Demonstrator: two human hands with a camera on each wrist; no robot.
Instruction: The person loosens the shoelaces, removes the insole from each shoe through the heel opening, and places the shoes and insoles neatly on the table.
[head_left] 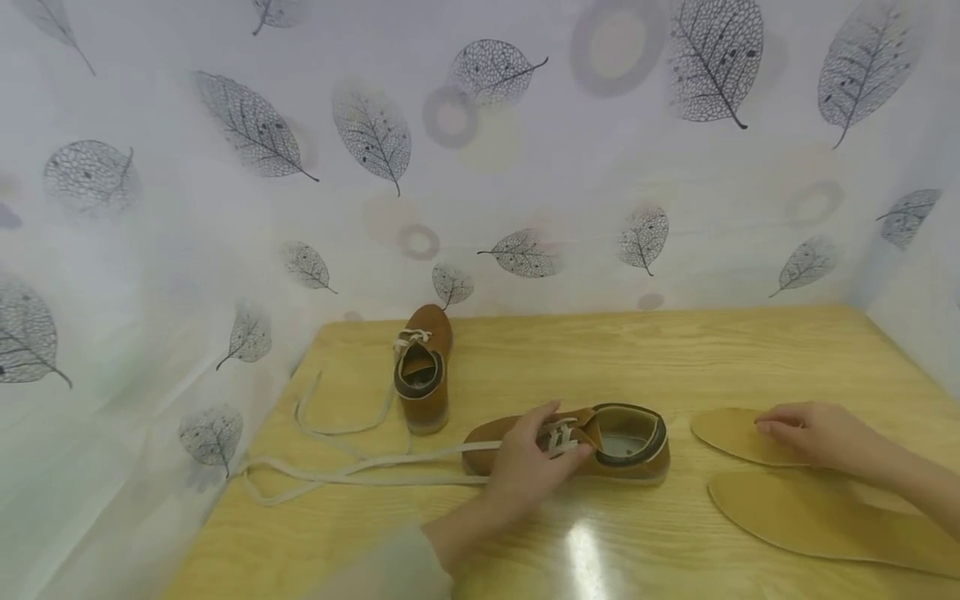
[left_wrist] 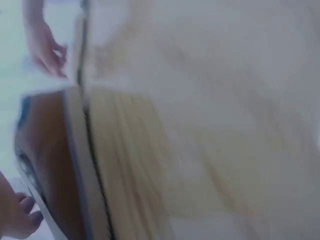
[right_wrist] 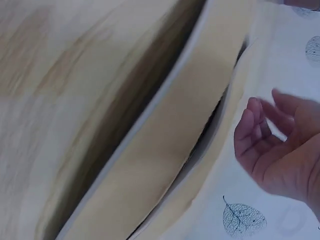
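Note:
A brown lace-up shoe (head_left: pixel 630 446) lies across the table with its toe to the left. My left hand (head_left: pixel 517 475) is over its laces, fingers spread across the front part; in the left wrist view those fingers (left_wrist: pixel 27 215) are beside the shoe (left_wrist: pixel 47 135). My right hand (head_left: pixel 821 433) hovers over the right end of a tan insole (head_left: pixel 727 427). Its fingers are loosely curled with nothing between them in the right wrist view (right_wrist: pixel 280 145). A second tan insole (head_left: pixel 795 512) lies nearer to me.
Another brown shoe (head_left: pixel 429 400) stands behind on the left, toe toward the wall. Long pale laces (head_left: pixel 360 471) trail leftward over the wooden table (head_left: pixel 600 350). Leaf-patterned sheeting (head_left: pixel 480 183) closes off the back and sides.

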